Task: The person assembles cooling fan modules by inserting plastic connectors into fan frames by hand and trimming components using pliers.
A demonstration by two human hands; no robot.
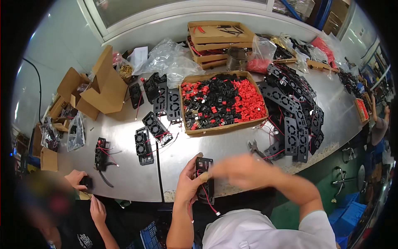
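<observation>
My left hand (188,182) is wrapped round a black fan panel (206,194), held upright at the near table edge. Red and black wires with a small white plug (217,213) hang from its lower end. Over the panel's right side is my right hand (240,170), smeared by motion, so its fingers cannot be made out. Beyond it, a pair of pliers (253,147) lies on the table. A shallow cardboard tray (226,129) of black and red plastic parts stands in front of my hands.
Finished-looking fan panels (144,147) lie left of the tray, and a pile of black panels (296,137) covers the right side. Open cardboard boxes (105,89) stand back left. A co-worker's hand (76,179) holds a small black part at lower left.
</observation>
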